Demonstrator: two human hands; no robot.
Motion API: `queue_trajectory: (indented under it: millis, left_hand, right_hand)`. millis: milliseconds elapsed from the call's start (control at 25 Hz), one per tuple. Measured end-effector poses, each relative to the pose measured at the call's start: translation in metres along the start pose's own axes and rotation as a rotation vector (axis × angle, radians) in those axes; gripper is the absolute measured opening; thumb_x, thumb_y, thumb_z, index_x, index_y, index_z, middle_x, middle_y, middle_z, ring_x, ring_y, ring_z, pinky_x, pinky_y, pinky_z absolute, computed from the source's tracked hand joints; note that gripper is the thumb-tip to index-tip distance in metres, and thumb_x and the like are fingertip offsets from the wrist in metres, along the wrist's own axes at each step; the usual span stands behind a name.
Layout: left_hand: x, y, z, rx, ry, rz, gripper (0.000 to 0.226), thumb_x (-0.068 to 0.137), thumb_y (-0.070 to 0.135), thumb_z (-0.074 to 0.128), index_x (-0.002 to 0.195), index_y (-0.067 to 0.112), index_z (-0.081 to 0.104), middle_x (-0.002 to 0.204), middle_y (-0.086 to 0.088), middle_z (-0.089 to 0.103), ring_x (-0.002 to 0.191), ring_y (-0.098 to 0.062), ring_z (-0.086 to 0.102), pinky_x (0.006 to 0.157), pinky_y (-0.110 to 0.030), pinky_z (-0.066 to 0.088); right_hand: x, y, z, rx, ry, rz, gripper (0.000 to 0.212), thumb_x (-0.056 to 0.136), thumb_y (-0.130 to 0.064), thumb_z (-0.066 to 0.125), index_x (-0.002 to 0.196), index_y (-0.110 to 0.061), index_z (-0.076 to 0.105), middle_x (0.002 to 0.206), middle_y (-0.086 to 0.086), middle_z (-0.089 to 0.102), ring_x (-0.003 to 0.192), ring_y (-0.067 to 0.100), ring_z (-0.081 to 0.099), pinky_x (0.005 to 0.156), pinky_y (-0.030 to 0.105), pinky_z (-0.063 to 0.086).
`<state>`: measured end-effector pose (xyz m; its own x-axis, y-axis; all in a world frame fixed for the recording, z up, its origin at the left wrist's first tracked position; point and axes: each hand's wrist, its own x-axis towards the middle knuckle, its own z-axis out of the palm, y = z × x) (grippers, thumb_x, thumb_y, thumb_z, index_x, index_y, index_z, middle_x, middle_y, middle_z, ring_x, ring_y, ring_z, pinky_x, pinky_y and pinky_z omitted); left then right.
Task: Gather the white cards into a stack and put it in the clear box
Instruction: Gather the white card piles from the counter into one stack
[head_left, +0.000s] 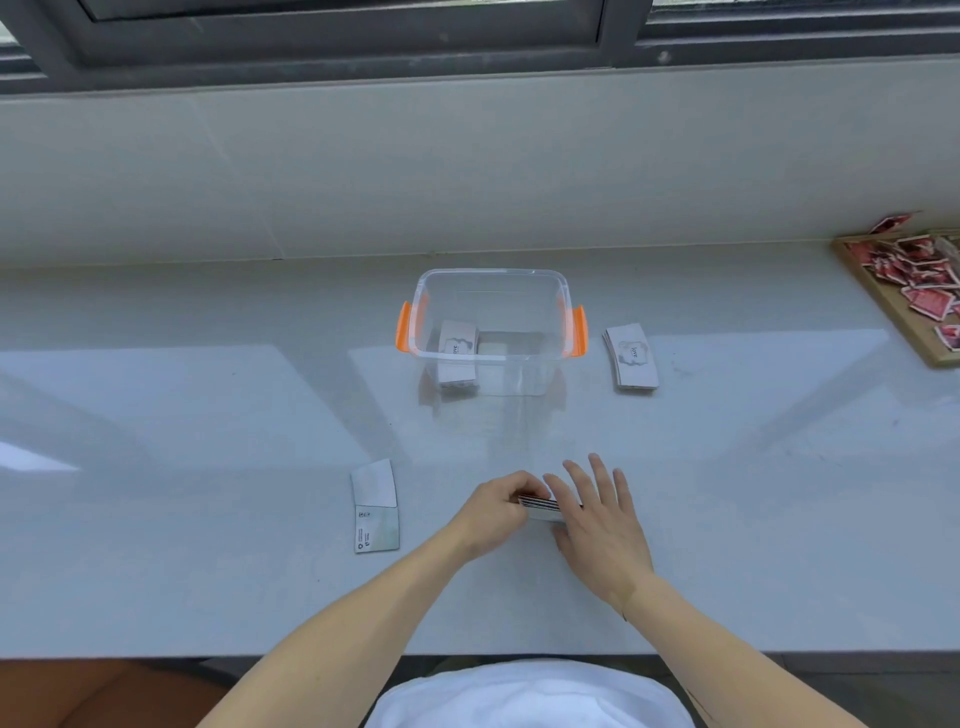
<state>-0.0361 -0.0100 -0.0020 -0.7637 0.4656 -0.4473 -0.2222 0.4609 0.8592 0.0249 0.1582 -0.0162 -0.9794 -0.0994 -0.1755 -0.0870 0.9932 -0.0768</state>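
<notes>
A stack of white cards (543, 505) stands on edge on the pale counter, pinched between both hands. My left hand (496, 512) grips its left end. My right hand (597, 514) presses its right side, fingers spread over it. The clear box (491, 275) with orange handles sits farther back at the centre, and one stack of white cards (457, 353) lies inside at its left. Another fanned pile of white cards (631, 356) lies right of the box. Two white cards (375, 506) lie end to end to the left of my hands.
A wooden tray (878, 296) with several red cards sits at the far right edge. A pale wall and a dark window frame rise behind the counter. The counter's front edge (156, 656) runs just below my forearms.
</notes>
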Motion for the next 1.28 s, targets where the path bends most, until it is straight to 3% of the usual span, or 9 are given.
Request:
queue_trajectory:
  millis: [120,200,280,480,600,680,840,1080,1280]
  left_hand:
    - [-0.004,-0.003,0.001,-0.005,0.0,0.002,0.044,0.072,-0.001,0.045,0.096,0.029,0.066,0.105,0.0,0.07,0.093,-0.014,0.061,0.082,-0.029,0.047]
    - [-0.007,-0.009,-0.009,0.058,0.044,-0.012,0.042,0.077,0.002,0.049,0.106,0.028,0.065,0.115,0.007,0.066,0.11,-0.011,0.058,0.095,-0.026,0.046]
    - [-0.011,-0.019,-0.033,0.184,0.11,-0.023,0.044,0.076,0.006,0.056,0.113,0.028,0.063,0.122,0.009,0.06,0.118,-0.011,0.052,0.099,-0.025,0.042]
    - [-0.034,-0.044,-0.128,0.849,0.039,0.024,0.051,0.076,0.019,0.062,0.123,0.038,0.057,0.138,0.01,0.046,0.129,-0.015,0.039,0.101,-0.034,0.039]
    - [-0.045,-0.056,-0.17,1.242,-0.119,-0.019,0.07,0.079,0.016,0.056,0.138,0.047,0.036,0.155,0.014,0.025,0.142,-0.016,0.021,0.103,-0.036,0.037]
    - [-0.047,-0.062,-0.182,1.36,-0.158,-0.018,0.074,0.084,0.017,0.056,0.143,0.048,0.024,0.158,0.013,0.016,0.144,-0.018,0.016,0.106,-0.038,0.036]
    - [-0.042,-0.068,-0.18,1.409,-0.112,0.04,0.067,0.093,0.023,0.057,0.145,0.046,0.02,0.158,0.009,0.017,0.143,-0.019,0.02,0.104,-0.037,0.038]
    - [-0.033,-0.066,-0.18,1.36,-0.041,0.115,0.054,0.086,0.023,0.068,0.13,0.031,0.037,0.147,0.009,0.031,0.136,-0.018,0.031,0.097,-0.033,0.039]
    - [-0.036,-0.065,-0.172,1.085,0.12,0.029,0.019,0.097,0.013,0.044,0.111,0.026,0.04,0.114,0.007,0.051,0.099,-0.021,0.054,0.074,-0.036,0.046]
  right_hand:
    - [0.001,0.001,0.002,0.04,-0.013,0.0,0.037,0.089,-0.018,0.058,0.125,-0.021,0.05,0.132,0.005,0.054,0.136,0.037,0.035,0.112,0.054,0.029]
    - [-0.001,0.001,0.001,0.071,-0.007,0.005,0.03,0.087,-0.016,0.061,0.116,-0.022,0.056,0.119,0.002,0.061,0.122,0.034,0.049,0.098,0.047,0.043]
    - [-0.002,0.0,-0.001,0.087,-0.003,0.02,0.025,0.088,-0.018,0.059,0.112,-0.024,0.056,0.112,-0.002,0.062,0.105,0.03,0.055,0.081,0.039,0.046]
    - [-0.001,0.001,-0.003,0.094,-0.021,0.009,0.026,0.094,-0.023,0.049,0.119,-0.027,0.052,0.113,-0.006,0.06,0.101,0.026,0.052,0.075,0.036,0.043]
    - [-0.001,0.0,-0.004,0.094,-0.035,0.017,0.027,0.095,-0.025,0.047,0.121,-0.029,0.05,0.116,-0.008,0.059,0.103,0.025,0.05,0.075,0.035,0.042]
    - [0.0,0.0,-0.005,0.093,-0.045,0.02,0.027,0.095,-0.026,0.046,0.121,-0.029,0.049,0.117,-0.008,0.058,0.103,0.024,0.05,0.076,0.035,0.042]
    - [0.0,-0.001,-0.007,0.099,-0.059,0.017,0.026,0.096,-0.027,0.046,0.122,-0.027,0.05,0.118,-0.006,0.058,0.103,0.026,0.05,0.076,0.036,0.042]
    - [0.0,-0.001,-0.009,0.082,-0.068,0.022,0.027,0.096,-0.028,0.044,0.123,-0.028,0.047,0.12,-0.007,0.056,0.106,0.025,0.049,0.079,0.036,0.042]
    - [-0.001,-0.001,-0.008,0.101,-0.046,0.025,0.028,0.095,-0.029,0.046,0.123,-0.029,0.047,0.12,-0.007,0.057,0.106,0.025,0.049,0.079,0.036,0.042]
